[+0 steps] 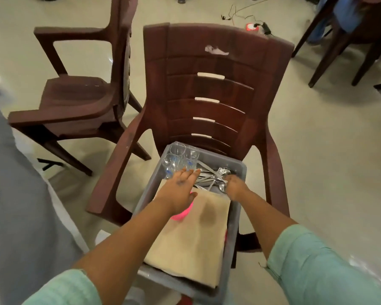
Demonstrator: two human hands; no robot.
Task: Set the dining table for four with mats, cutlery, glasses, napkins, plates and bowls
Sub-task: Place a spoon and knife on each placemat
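Head view: left hand (pixel 180 190) spread above mats (pixel 191 238); right hand (pixel 234 186) apparently pinching cutlery (pixel 213 176).

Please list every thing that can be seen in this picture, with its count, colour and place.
crate: one, grey, on the seat of the near chair
glasses: about four, clear, far left corner of crate
cutlery: a pile, silver, far right part of crate
mats: a stack, beige, near part of crate
pink item: one, under left wrist
near chair: one, brown
second chair: one, brown, left
left hand: open, over mats
right hand: in the cutlery, grip unclear
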